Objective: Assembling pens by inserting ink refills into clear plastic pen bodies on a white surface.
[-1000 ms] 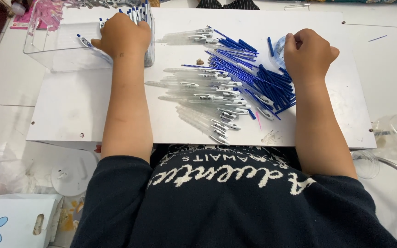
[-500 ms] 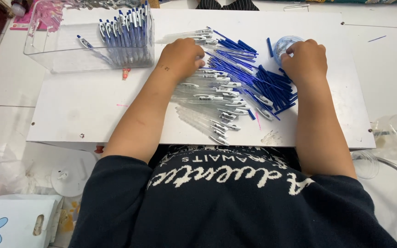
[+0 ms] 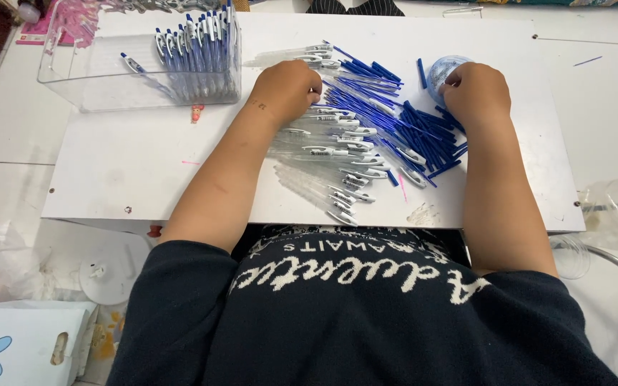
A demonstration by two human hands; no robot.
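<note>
A person in a dark sweater leans over a white bench (image 3: 130,171), both bare forearms stretched forward across it. The left hand (image 3: 286,89) lies knuckles up with its grip curled closed over the far end of a row of clear pen barrels (image 3: 330,154) with white clips, spread near the middle of the bench; whether the fingers pinch a single barrel cannot be told. The right hand (image 3: 477,89), also knuckles up and curled, rests on the far edge of a heap of blue refills (image 3: 409,132) lying just right of the barrels, its fingertips touching a small round clear container (image 3: 439,70) toward the bench's far right. At the far left corner stands a clear plastic box (image 3: 109,78) holding assembled blue-and-white pens (image 3: 194,43) upright against its right wall.
</note>
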